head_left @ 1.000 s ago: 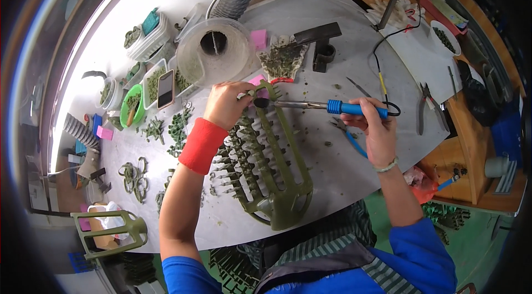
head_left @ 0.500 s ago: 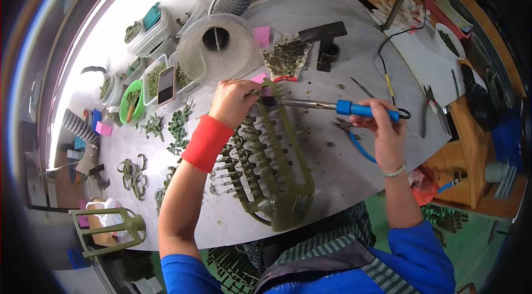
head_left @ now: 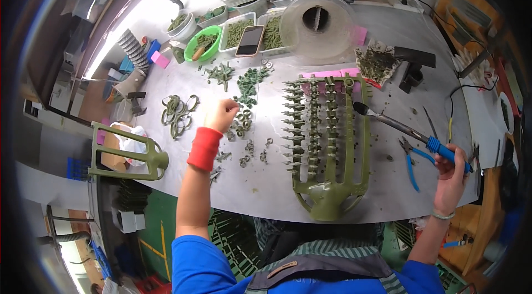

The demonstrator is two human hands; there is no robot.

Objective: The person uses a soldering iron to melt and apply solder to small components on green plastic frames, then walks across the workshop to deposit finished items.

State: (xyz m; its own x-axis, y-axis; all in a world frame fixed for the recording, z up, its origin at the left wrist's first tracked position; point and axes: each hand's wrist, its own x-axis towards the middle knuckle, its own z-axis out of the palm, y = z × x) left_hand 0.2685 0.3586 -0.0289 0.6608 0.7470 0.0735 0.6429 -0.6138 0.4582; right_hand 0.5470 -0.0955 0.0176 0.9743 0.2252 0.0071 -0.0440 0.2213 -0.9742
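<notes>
right grip (head_left: 450, 171) clasped the blue-handled iron (head_left: 407, 129) at three o'clock (light-looking, best held by its handle (head_left: 438, 147)); left grip (head_left: 221, 115) curled at nine, contents unclear; stiff-looking green frame (head_left: 331, 172) lay at four.

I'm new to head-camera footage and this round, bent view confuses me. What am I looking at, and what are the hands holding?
There is no robot here, just a person's two bare hands. The camera sits on that person's head, looking down; its fisheye lens bends straight edges. The right hand holds a blue-handled tool with a metal shaft and dark tip. The left hand is beside small green parts on the table; whether it pinches anything is unclear. Between the hands lies a green frame with rows of spiky pieces. Pliers and a phone lie farther out.
</notes>
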